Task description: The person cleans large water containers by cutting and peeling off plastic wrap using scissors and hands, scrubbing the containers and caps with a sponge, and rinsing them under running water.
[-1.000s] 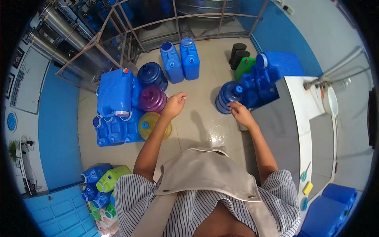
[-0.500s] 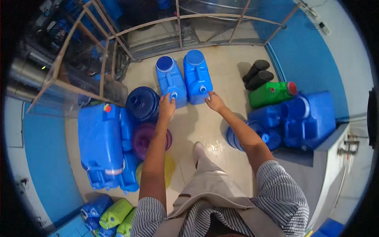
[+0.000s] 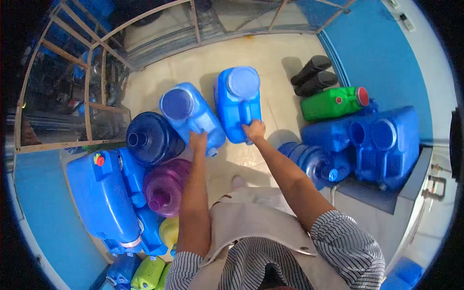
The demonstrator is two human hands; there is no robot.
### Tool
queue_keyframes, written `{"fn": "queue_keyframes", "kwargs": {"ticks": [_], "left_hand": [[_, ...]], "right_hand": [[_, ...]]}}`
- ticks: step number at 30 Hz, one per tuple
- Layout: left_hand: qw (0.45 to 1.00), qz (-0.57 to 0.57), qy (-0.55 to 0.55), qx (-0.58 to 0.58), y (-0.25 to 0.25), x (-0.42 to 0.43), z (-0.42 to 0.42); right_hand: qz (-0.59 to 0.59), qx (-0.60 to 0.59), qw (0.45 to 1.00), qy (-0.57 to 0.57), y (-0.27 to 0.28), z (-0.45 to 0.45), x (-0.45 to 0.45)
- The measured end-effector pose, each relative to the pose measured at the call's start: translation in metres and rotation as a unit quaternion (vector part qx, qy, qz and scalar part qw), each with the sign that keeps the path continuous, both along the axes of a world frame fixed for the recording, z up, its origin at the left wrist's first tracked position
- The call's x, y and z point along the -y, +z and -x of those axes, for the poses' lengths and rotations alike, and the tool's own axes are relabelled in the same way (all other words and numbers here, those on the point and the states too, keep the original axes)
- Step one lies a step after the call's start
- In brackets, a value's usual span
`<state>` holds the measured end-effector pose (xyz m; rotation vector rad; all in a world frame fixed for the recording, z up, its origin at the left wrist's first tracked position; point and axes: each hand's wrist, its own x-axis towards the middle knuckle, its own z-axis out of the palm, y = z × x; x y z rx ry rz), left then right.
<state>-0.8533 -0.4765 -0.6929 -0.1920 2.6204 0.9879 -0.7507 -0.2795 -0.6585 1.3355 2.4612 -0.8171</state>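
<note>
Two blue rectangular jugs with round caps are near the middle of the view. My left hand (image 3: 198, 141) is closed round the handle of the left blue jug (image 3: 205, 118), which tilts to the left. The right blue jug (image 3: 225, 104) has its handle in my right hand (image 3: 254, 130), fingers wrapped round it. The two jugs stand apart at their caps. Whether their bases touch the floor I cannot tell.
Dark blue (image 3: 153, 140), purple (image 3: 166, 186) and yellow (image 3: 169, 231) round bottles stand left, beside stacked blue containers (image 3: 101, 193). On the right are black boots (image 3: 314, 77), a green container (image 3: 328, 105), a clear blue bottle (image 3: 309, 162) and more blue containers (image 3: 386, 154). A framed barrier (image 3: 195, 21) runs behind.
My hands have moved forward from above the floor to the two blue jugs and closed on their handles. The jugs look nearer and the left one leans more. The view has shifted forward.
</note>
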Motion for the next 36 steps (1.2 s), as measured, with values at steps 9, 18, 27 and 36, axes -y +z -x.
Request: {"fn": "queue_keyframes", "kwargs": {"ticks": [9, 18, 27, 36], "left_hand": [[0.985, -0.156, 0.056, -0.041, 0.079, 0.080, -0.144], [0.989, -0.089, -0.112, -0.027, 0.284, 0.148, -0.280], [0.931, -0.121, -0.333, -0.091, 0.582, 0.123, -0.397], [0.752, -0.349, -0.541, -0.138, 0.791, -0.003, -0.586]], "right_hand": [[-0.070, -0.008, 0.994, -0.083, 0.020, -0.251, 0.078], [0.156, 0.092, 0.982, 0.050, 0.047, -0.370, 0.085], [0.229, -0.246, 0.941, -0.030, 0.304, -0.534, 0.045], [0.231, -0.468, 0.833, -0.184, 0.511, -0.772, 0.003]]}}
